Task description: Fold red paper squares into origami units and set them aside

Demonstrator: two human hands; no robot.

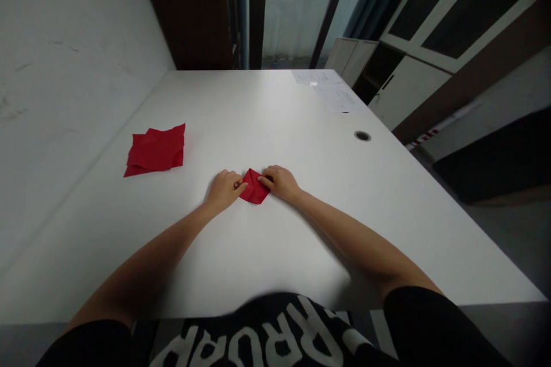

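A small folded piece of red paper (253, 188) lies on the white table between my two hands, with crease lines across its face. My left hand (225, 189) pinches its left edge, thumb on top and fingers curled. At the opposite edge, my right hand (279, 180) grips the paper with the thumb laid over its upper right side. The fingertips beneath the paper are hidden. Farther left, a stack of red paper sheets (155, 149) with uneven edges rests apart from both hands.
The white table (258, 109) meets a wall (77, 69) on the left. Printed sheets (333, 94) lie at its far right, and a round cable hole (362, 136) is set near the right edge. Cabinets (408, 89) stand beyond that edge.
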